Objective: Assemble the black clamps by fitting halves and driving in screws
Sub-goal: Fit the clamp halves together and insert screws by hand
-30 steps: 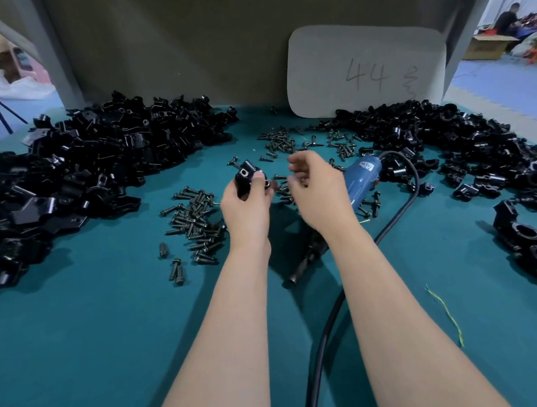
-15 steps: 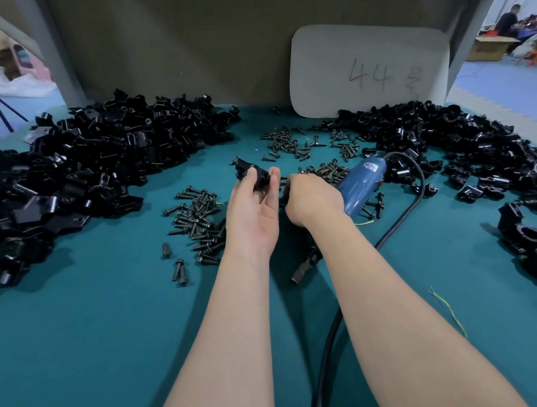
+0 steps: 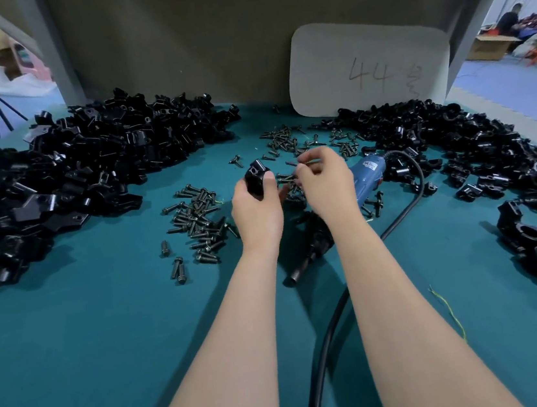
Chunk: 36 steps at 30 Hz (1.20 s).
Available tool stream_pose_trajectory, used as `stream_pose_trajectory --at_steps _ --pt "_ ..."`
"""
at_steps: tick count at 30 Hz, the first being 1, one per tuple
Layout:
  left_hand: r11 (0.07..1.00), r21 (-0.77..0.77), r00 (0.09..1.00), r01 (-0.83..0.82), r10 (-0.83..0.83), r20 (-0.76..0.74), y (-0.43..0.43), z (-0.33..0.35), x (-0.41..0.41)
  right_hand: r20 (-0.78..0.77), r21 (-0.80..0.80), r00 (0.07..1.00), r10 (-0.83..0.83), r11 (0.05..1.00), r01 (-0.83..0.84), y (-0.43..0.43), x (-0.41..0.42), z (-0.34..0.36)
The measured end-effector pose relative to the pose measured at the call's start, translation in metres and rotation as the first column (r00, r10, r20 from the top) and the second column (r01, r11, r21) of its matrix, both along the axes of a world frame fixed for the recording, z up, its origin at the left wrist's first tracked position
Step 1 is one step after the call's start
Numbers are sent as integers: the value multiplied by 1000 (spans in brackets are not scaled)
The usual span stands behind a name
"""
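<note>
So, both hands are up over the middle of the teal table [image 3: 75, 345], close together but not touching. The left hand [image 3: 256, 211] grips a black clamp [image 3: 256, 176], thumb pressed on its side, and a round hole in the clamp's top face shows toward the camera. The right hand [image 3: 324, 184] sits just beside it with fingers curled, pinching what looks like a single screw [image 3: 292, 164] at the tips. The screw is near the clamp but apart from it. Partly under the right hand lies a blue power screwdriver [image 3: 366, 174]. Its dark front end pokes out between the forearms, and its black cable [image 3: 327, 331] runs off toward the bottom edge. Loose screws [image 3: 198, 218] are scattered just left of the left hand, with a far bunch of screws [image 3: 281, 141] further back. A big left heap of clamp halves [image 3: 86, 164] fills that side, a right heap [image 3: 455, 139] fills the other, and ring-shaped clamps [image 3: 535, 238] sit at the near right edge. A white card [image 3: 368, 66] marked 44 leans at the back.
</note>
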<state>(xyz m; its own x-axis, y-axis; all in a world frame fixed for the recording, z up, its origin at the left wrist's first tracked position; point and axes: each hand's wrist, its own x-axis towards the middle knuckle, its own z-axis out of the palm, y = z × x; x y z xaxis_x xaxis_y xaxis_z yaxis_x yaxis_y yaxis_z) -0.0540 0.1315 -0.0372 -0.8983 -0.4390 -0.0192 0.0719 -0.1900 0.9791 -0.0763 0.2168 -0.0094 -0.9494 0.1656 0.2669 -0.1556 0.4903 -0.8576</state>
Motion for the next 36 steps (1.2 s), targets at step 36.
stream_pose_trajectory --at_steps 36 --pt "864 -498 991 -76 120 56 5 -8 3 -120 133 985 123 985 -107 -16 13 -1"
